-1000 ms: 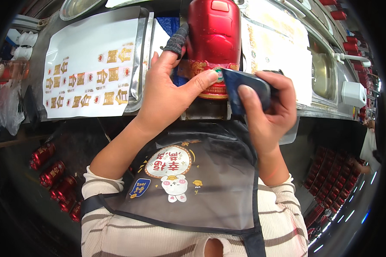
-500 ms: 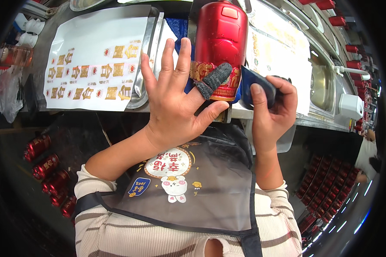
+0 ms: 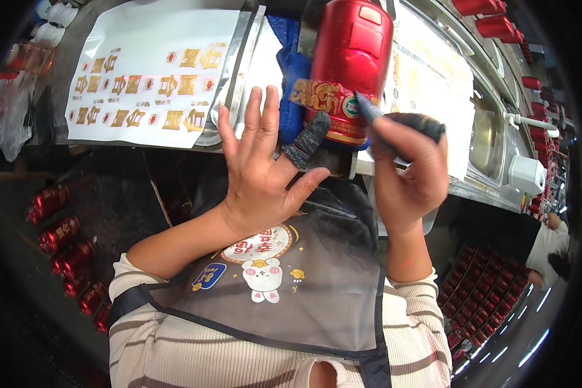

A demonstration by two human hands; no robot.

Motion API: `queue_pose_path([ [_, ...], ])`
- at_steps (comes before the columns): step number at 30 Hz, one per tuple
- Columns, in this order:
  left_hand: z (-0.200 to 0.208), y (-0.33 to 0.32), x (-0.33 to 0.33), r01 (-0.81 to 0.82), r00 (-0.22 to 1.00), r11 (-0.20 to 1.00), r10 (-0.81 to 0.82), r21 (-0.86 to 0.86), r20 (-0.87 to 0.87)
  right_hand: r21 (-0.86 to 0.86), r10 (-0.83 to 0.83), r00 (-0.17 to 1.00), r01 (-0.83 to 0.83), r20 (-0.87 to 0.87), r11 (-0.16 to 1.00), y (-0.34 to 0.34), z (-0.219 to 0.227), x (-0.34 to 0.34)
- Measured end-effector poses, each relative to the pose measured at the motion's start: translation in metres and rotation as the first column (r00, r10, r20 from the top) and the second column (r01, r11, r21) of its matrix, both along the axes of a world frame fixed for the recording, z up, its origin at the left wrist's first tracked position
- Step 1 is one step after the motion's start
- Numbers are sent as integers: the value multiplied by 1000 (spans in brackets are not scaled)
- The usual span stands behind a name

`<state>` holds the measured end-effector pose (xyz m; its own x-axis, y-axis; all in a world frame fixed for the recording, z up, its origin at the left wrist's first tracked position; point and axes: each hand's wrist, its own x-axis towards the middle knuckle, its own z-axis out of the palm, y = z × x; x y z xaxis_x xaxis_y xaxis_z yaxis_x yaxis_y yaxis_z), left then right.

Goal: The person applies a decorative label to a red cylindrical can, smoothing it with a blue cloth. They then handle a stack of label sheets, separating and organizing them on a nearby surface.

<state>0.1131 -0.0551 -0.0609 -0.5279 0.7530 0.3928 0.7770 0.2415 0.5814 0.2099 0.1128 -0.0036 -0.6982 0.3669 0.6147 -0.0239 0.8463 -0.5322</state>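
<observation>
A glossy red bottle (image 3: 350, 55) lies with its gold-trimmed end toward me. Across its lower part runs a red-and-gold decal strip (image 3: 318, 96), whose left end sticks out past the bottle's side. My left hand (image 3: 255, 178) is spread open with nothing in it; a dark grey knitted finger sleeve (image 3: 308, 138) covers its index finger, close to the bottle's lower left side. In my right hand (image 3: 412, 171) is a dark, flat scraper (image 3: 367, 108), seen nearly edge-on. Its tip is over the strip beside a round green mark; whether it touches I cannot tell.
On the left, a white sheet (image 3: 155, 71) of gold decals covers a metal tray (image 3: 215, 132). More decal sheets (image 3: 433, 97) lie right of the bottle, before a sink (image 3: 488, 142). Blue cloth (image 3: 292, 77) lies beside the bottle. Red bottles (image 3: 61, 234) stand low at left.
My left index finger has come off the strip, down and left. My right hand has turned and brought the scraper leftward over the bottle. The whole view has shifted slightly.
</observation>
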Motion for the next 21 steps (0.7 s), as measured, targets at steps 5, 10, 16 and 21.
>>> queue_pose_path([
  [5,0,-2,-2,22,999,1000,-23,14,36,7,242,967,-243,80,970,-9,11,10],
  [10,1,-2,-14,25,994,997,-33,74,107,-459,-140,986,168,94,872,1,7,-11],
  [16,9,33,-50,170,969,978,-188,121,159,-721,-150,989,102,-2,685,-3,4,10],
  [21,14,55,-55,214,926,964,-252,156,282,-956,81,990,85,111,279,17,-1,35],
])
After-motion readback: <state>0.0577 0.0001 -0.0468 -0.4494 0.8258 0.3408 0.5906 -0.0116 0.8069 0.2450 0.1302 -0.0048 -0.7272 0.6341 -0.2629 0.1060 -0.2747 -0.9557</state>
